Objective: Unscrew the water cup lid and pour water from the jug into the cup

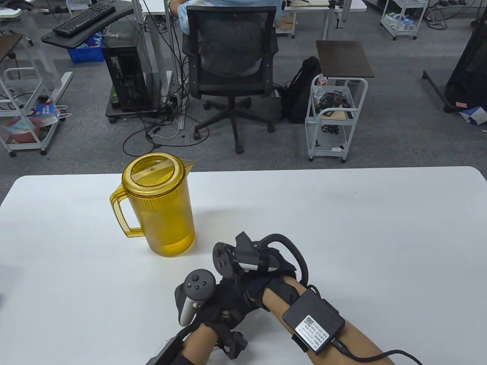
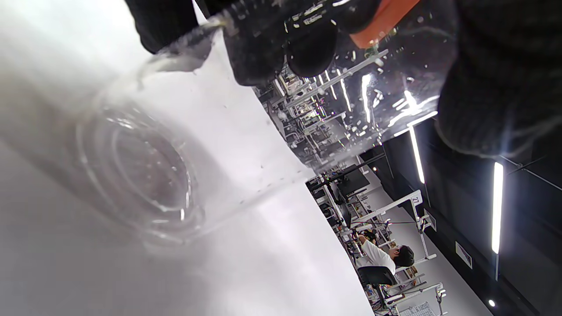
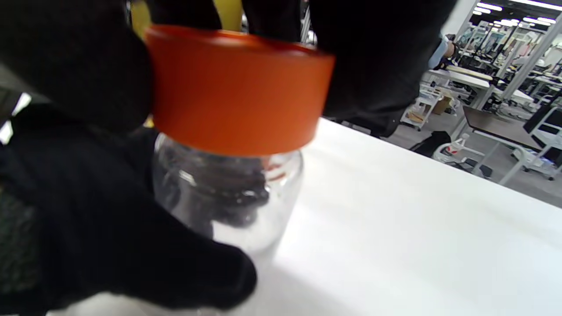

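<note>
Orange plastic, the lid [image 3: 237,87] sits on the clear water cup [image 3: 228,193], which stands near the front edge of the white desk [image 1: 342,228], hidden under my two hands in the table view. My right hand [image 1: 262,266] comes down on top with its gloved fingers [image 3: 377,57] curled round the lid's rim; my left hand [image 1: 213,304] wraps the cup's clear wall from the side, thumb across the front in the right wrist view. From the left wrist view I see the cup's round bottom through the wall, resting on the desk. Toward the desk's far left edge stands the yellow jug [image 1: 159,205], lid on, handle to the left, a little liquid in its base, well apart from both hands. Beyond the desk I see grey carpet, a black office chair [image 1: 232,72] with someone seated, and a white cart [image 1: 335,118].
</note>
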Demonstrator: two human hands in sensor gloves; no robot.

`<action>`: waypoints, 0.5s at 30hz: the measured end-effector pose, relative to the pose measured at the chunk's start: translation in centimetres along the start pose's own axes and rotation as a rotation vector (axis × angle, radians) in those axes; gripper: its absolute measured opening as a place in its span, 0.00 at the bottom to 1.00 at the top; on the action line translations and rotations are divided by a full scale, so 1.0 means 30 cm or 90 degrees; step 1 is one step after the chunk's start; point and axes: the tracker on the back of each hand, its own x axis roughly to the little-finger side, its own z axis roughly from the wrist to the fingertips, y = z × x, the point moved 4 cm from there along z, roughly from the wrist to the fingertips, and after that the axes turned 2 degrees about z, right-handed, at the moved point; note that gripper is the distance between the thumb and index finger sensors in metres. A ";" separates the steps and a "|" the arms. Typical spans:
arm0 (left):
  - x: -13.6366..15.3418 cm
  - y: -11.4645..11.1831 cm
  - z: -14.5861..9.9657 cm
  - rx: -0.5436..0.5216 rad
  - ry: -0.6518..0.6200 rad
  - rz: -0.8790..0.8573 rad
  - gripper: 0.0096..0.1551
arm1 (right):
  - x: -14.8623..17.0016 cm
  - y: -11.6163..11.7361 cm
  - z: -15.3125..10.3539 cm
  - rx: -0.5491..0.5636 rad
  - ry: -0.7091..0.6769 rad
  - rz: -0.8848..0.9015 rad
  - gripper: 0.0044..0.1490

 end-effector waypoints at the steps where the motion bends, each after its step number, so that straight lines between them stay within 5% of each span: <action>1: 0.000 0.000 0.000 0.000 0.000 0.000 0.70 | 0.007 -0.001 -0.001 0.005 -0.006 0.011 0.42; 6: 0.000 -0.001 0.000 -0.001 0.001 0.000 0.70 | 0.028 -0.003 -0.009 -0.004 -0.024 0.030 0.44; 10: 0.000 0.000 -0.001 -0.005 0.000 0.009 0.70 | 0.016 -0.011 -0.004 -0.002 -0.003 -0.065 0.50; 15: 0.001 0.003 0.000 -0.003 -0.002 0.011 0.70 | 0.065 -0.069 -0.045 0.039 -0.028 0.053 0.44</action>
